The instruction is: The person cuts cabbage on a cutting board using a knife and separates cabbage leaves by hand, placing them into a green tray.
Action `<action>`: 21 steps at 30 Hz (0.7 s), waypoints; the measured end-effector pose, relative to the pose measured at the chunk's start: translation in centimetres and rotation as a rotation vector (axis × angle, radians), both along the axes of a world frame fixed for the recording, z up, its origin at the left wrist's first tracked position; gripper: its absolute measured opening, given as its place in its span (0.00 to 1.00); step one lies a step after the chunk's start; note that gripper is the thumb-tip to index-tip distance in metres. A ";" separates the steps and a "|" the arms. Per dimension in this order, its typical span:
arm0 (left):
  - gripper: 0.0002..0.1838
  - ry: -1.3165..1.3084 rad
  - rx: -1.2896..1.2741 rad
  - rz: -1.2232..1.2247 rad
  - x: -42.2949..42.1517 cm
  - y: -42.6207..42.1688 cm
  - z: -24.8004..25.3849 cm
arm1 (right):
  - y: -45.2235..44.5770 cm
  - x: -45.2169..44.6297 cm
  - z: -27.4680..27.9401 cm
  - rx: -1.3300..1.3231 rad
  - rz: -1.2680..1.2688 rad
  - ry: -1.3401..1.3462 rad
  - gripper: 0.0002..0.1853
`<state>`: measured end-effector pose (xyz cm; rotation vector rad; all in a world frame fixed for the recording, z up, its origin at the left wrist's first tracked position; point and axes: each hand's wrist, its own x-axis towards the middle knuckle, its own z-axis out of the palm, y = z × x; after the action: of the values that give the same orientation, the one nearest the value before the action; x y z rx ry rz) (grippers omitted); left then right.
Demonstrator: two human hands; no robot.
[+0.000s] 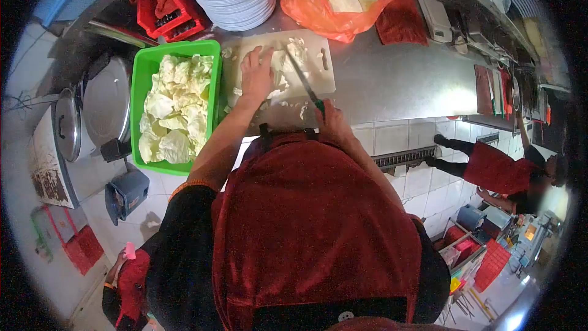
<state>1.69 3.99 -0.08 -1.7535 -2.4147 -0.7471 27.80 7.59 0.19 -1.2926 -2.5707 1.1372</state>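
My right hand (331, 120) is closed round the green handle of a knife (301, 76), whose blade points up and left over the white cutting board (324, 79). Pale cabbage pieces (293, 58) lie on the board beside the blade. On the board's left part rests my left hand (257, 78), its fingers apart over some small scraps; whether anything is under the palm is hidden. Just left of the board, a green tub (215, 86) holds many pale cabbage leaves (174, 105).
Behind the board stand a stack of white plates (242, 6) with a white spoon on top, red bins (171, 18) and an orange bag (306, 0) of cabbage. A white scale (435, 18) sits farther right. One person (502, 168) is at right, another (131, 282) at lower left.
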 end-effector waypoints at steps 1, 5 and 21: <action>0.24 0.053 0.057 0.017 0.0 0.0 0.2 | -0.1 -0.9 -0.1 0.000 0.054 0.043 0.14; 0.17 -0.105 -0.108 -0.047 -1.2 -0.4 -2.0 | -0.1 -3.7 0.4 0.006 0.097 -0.064 0.16; 0.08 -0.056 -0.084 -0.039 -2.8 -1.0 -5.2 | 0.7 -6.0 -3.6 -0.045 0.117 -0.298 0.18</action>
<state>-1.10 3.04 -5.25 -1.8386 -2.4899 -0.7191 21.85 8.26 -3.39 -1.4380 -2.8816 1.1003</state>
